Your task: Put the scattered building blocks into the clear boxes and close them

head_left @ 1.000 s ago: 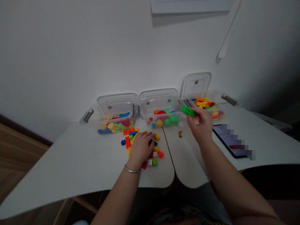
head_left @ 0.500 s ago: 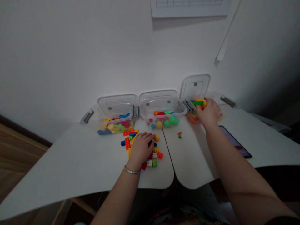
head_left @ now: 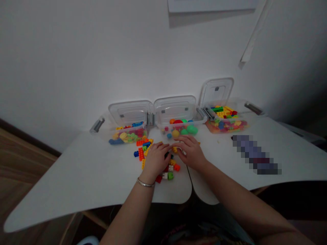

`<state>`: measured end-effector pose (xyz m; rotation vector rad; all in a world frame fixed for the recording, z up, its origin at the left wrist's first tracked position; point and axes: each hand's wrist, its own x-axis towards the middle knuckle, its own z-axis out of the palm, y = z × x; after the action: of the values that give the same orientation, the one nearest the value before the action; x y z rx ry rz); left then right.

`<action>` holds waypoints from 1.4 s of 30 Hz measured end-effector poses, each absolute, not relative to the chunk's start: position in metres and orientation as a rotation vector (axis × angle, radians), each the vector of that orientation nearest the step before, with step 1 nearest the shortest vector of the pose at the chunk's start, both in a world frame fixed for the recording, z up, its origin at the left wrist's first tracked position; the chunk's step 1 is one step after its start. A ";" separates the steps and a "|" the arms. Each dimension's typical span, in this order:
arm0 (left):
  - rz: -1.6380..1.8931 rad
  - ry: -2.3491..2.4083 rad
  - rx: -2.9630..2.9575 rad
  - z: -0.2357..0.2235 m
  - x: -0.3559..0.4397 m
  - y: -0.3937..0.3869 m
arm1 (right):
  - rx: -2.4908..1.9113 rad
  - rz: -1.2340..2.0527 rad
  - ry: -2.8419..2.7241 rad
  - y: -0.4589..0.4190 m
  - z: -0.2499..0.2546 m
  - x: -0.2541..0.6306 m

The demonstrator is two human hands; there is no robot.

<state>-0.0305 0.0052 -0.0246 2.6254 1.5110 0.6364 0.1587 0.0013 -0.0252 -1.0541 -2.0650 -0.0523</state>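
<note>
The left hand [head_left: 155, 160] lies palm down on the loose bricks [head_left: 153, 160], its fingers close together and reaching toward the right hand [head_left: 190, 153]. The right hand's fingers curl back toward the left, and the two sets of fingertips nearly meet just above a yellow brick [head_left: 175, 149]. Neither hand clearly pinches it, and I cannot tell whether either holds anything else. A thin metal bracelet [head_left: 145, 183] circles the left wrist.

The bricks lie in a loose spread near the middle of the worktop [head_left: 76, 177], partly under both hands and just in front of the boxes. A stack of orange bricks [head_left: 140, 154] sits at the spread's left side, with a green-and-white pair [head_left: 168, 176] and a red brick [head_left: 158, 179] at its near side.

Three clear boxes stand in a row along the worktop's back edge, all with their lids up. The left box [head_left: 127, 139] holds mixed yellow, green, red and blue pieces. The middle box [head_left: 201, 119] holds round red, green, yellow and blue pieces. The right box [head_left: 227, 128] holds mostly yellow, green and red bricks. A pixelated patch [head_left: 255, 154] covers part of the worktop at the right, and a sheet of paper [head_left: 212, 5] hangs on the wall [head_left: 76, 68] above
</note>
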 end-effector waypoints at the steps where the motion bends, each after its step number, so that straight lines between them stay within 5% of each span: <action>1: 0.629 1.505 2.635 -0.025 -0.031 0.005 | -1.052 -0.027 -2.124 0.001 -0.029 0.155; 18: 0.621 1.650 2.508 -0.023 -0.027 0.005 | -1.170 0.376 -2.046 0.018 -0.053 0.159; 34: 0.734 1.689 2.577 -0.030 -0.024 0.020 | -1.244 0.254 -2.162 0.019 -0.051 0.164; 42: 0.768 1.707 2.549 -0.028 -0.024 0.018 | -1.146 0.080 -1.658 0.022 -0.021 0.192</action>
<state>-0.0243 0.0179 -0.0277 2.5491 1.7065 0.7685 0.1922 0.0215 -0.0209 -1.1461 -1.6577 0.0804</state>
